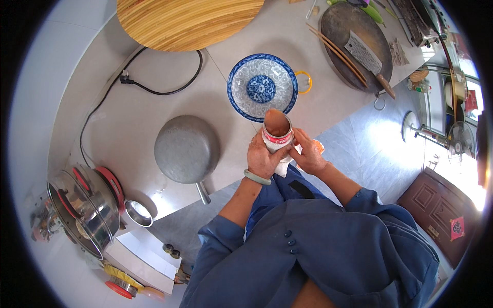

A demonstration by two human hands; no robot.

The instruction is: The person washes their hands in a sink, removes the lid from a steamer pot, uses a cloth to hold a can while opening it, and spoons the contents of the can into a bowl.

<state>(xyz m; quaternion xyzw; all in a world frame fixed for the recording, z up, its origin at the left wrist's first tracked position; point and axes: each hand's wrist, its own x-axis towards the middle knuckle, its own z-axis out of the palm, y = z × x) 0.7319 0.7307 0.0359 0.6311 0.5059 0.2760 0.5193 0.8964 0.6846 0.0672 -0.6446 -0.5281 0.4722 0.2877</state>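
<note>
My left hand (264,156), with a pale bangle at its wrist, grips an opened tin can (278,133) through a white cloth (283,166). My right hand (306,153) is against the other side of the cloth-wrapped can. The can has a red label, and its round lid (274,116) stands raised at the far rim. Its inside looks reddish-brown; the contents are not clear. Just beyond the can lies a blue-and-white patterned dish (262,87) on the countertop. Beside the dish is a yellow ring (309,82). Something orange and white shows behind my right hand.
On the counter (235,161) sit an upside-down grey metal pan (186,150), a black power cord (161,93), a woven bamboo tray (188,23) and a small metal bowl (138,213). A cleaver (364,52) and wooden chopsticks (339,54) lie on a round chopping board (333,23) at right.
</note>
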